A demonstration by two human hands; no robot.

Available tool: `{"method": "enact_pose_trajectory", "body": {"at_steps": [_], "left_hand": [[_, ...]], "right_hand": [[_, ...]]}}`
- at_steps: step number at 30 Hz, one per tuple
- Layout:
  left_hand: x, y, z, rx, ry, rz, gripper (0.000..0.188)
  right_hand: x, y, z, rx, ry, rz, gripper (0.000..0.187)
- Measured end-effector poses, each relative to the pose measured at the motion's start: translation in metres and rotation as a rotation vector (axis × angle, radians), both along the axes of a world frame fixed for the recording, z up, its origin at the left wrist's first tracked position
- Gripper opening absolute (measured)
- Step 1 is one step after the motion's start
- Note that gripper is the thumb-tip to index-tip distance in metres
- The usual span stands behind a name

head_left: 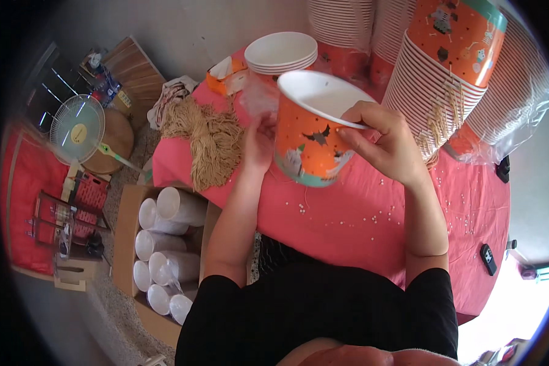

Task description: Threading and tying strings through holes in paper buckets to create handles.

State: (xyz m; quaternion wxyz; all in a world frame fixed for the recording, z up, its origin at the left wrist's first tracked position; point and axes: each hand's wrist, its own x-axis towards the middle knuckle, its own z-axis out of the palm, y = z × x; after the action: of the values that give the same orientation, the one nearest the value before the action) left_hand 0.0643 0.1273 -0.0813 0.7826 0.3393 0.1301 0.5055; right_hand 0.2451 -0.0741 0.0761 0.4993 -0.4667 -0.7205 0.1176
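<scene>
My right hand (387, 137) grips an orange paper bucket (314, 143) by its white rim, the thumb outside and the fingers reaching over the edge. The bucket tilts above the table; bats and other figures decorate its wall, and a green band runs round its base. Close by the bucket's left side is my left hand (259, 143), its fingers loosely bent and apart, partly hidden by the bucket. A bundle of tan cords (213, 140) lies left of that hand. Behind the bucket stands a short stack of similar buckets (280, 52).
At right rises a tall tilted stack of buckets (433, 85) with cords hanging from it, beside plastic-wrapped stacks (506, 73). Small white beads (375, 218) dot the pink-covered table (323, 244). A carton (128, 238) of white cups stands lower left, near a fan (78, 129).
</scene>
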Motion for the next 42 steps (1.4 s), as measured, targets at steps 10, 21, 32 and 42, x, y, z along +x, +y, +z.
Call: {"method": "enact_pose_trajectory", "body": {"at_steps": [10,21,32,42], "left_hand": [[-0.007,-0.014,-0.001,0.207,0.391,0.279,0.012],[-0.035,-0.113,0.010,1.229,1.072,0.146,0.016],[-0.024,-0.121,0.005,1.356,1.110,0.232,0.011],[-0.035,-0.126,0.015,1.320,1.233,0.275,0.009]], "right_hand": [[-0.014,0.015,-0.021,0.203,-0.440,-0.312,0.010],[-0.022,0.010,-0.040,0.011,-0.697,-0.357,0.013],[0.101,-0.129,0.082,0.981,-0.179,-0.943,0.012],[0.428,-0.155,-0.108,-0.081,0.515,-1.105,0.024]]}}
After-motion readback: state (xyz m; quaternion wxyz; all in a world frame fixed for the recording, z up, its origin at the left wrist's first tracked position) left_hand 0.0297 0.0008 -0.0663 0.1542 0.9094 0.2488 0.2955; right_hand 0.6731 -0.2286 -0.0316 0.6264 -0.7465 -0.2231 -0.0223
